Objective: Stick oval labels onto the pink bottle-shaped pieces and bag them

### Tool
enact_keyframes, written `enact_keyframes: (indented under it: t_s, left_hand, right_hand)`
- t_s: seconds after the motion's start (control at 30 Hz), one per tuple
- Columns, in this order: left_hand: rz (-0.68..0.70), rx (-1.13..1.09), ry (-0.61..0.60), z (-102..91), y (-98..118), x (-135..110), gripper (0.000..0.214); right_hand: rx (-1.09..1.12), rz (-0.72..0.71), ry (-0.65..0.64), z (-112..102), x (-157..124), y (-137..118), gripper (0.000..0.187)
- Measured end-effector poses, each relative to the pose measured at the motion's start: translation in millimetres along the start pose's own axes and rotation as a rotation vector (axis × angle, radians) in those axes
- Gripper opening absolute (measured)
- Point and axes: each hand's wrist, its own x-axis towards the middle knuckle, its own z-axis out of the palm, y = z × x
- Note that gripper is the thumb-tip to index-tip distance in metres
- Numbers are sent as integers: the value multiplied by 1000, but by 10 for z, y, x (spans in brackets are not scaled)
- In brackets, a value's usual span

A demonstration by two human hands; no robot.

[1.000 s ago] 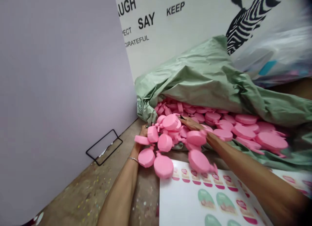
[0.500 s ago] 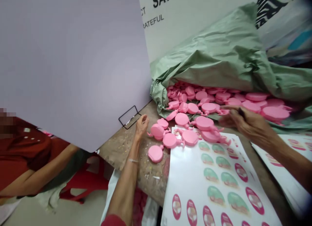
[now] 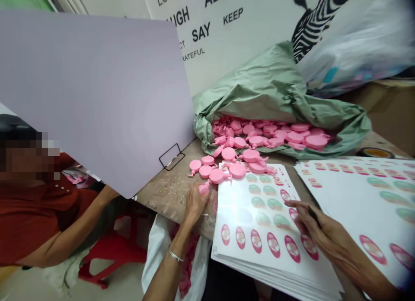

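Observation:
My left hand (image 3: pixel 196 202) is closed around a pink round piece (image 3: pixel 204 188) at the near end of a loose group on the table. Like its neighbours, the piece is a flat disc with small projections. My right hand (image 3: pixel 306 219) is over the right side of the sticker sheet (image 3: pixel 233 206), fingers curled and index finger stretched to a pink oval sticker. A small dark thing (image 3: pixel 313 215) shows between its fingers; its kind is unclear. Green and pink oval stickers are printed on the sheet, which tops a thick stack. More pink discs (image 3: pixel 237 171) lie across its far edge.
An open green sack (image 3: pixel 259 93) full of pink discs lies behind. A second sheet stack (image 3: pixel 350 197) and a tape roll (image 3: pixel 376 153) are at right. A grey board (image 3: pixel 129 97) stands left, with a person in red (image 3: pixel 39 219) beyond. A white bag (image 3: pixel 158 249) hangs below.
My left hand has come nearer and closed on a pink disc. My right hand has moved from beside the sack down to the sticker sheet. The camera view has shifted.

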Motion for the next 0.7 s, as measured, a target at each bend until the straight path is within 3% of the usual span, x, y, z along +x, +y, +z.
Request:
enact_keyframes:
  t_s: [0.13,0.33,0.47,0.6,0.7]
  left_hand:
    - [-71,-297,-1,-261,-42,-307,36]
    - [-240,-777,-175,-507,-22,-909,34]
    - [-375,-1080,-258,-515,59,-1197,34]
    - [-365,-1102,-318,-454,105,-1286,33]
    - [-370,-1115,-406,-326,148,-1271,38]
  right_hand:
    - [37,76,31,-216,-446,51,60]
    - [155,181,54,-308,-870,179,58]
    - [108,134,78,-206,-952,213,53]
    - [63,103,81,-134,-893,160,50]
    - [-56,3,41,-62,-719,13,48]
